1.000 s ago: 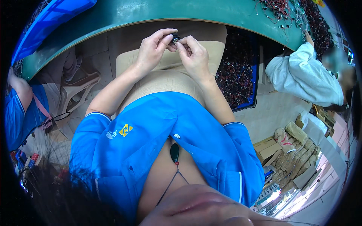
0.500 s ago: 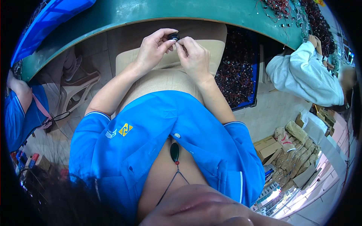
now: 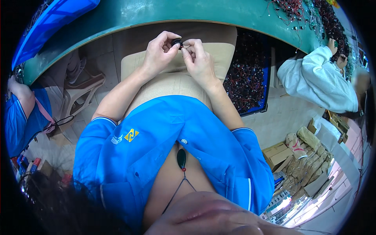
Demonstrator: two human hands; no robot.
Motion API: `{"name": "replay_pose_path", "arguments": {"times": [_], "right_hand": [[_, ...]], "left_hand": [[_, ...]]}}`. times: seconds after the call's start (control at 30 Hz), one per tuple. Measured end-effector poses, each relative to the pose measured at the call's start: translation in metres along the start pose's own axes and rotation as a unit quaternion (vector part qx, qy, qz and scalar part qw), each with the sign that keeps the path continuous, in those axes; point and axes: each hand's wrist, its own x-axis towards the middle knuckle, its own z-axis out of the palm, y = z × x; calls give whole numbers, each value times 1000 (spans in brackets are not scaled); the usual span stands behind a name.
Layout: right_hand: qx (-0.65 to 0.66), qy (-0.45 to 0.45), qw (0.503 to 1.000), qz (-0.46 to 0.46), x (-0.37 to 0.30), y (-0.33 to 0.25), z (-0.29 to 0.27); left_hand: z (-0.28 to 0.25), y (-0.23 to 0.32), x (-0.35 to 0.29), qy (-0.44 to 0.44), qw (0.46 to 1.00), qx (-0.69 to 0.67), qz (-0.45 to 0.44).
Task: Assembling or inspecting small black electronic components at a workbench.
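Above my lap, my left hand [image 3: 157, 55] pinches a small round black part [image 3: 176, 41] between thumb and fingers. Close against its right side is my right hand [image 3: 201, 62], thumb and fingertips drawn together. A tiny red spot shows between the two hands, perhaps a wire; what the right fingertips hold is too small to make out. Both hands are just short of the near edge of the green table [image 3: 156, 13].
Right of my lap, a blue-rimmed crate [image 3: 267, 78] holds many small dark parts with red wires. More wired parts [image 3: 291, 9] lie at the table's right end, beside a co-worker's grey sleeve [image 3: 313, 76]. A blue bin [image 3: 55, 23] stands at left; another person in blue [image 3: 17, 125] sits beyond.
The black part has tilted and shifted slightly left and down in my left hand. My right fingers have spread a little and moved slightly down. The co-worker's hands have moved apart.
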Motion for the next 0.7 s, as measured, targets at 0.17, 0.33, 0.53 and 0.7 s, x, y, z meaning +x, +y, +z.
{"name": "replay_pose_path", "arguments": {"times": [0.17, 0.33, 0.53, 0.7], "right_hand": [[16, -13, 1000, 10, 1, -2, 1], [56, -3, 998, 31, 0, 3, -1], [119, 41, 988, 89, -4, 15, -33], [110, 125, 979, 121, -13, 35, -69]], "left_hand": [[-3, -3, -2, -9, 999, -12, -48], [-3, -1, 5, -69, 993, -11, -92], [-5, 22, 27, -116, 990, 64, 48], [-11, 42, 80, -14, 952, 195, 235]]}}
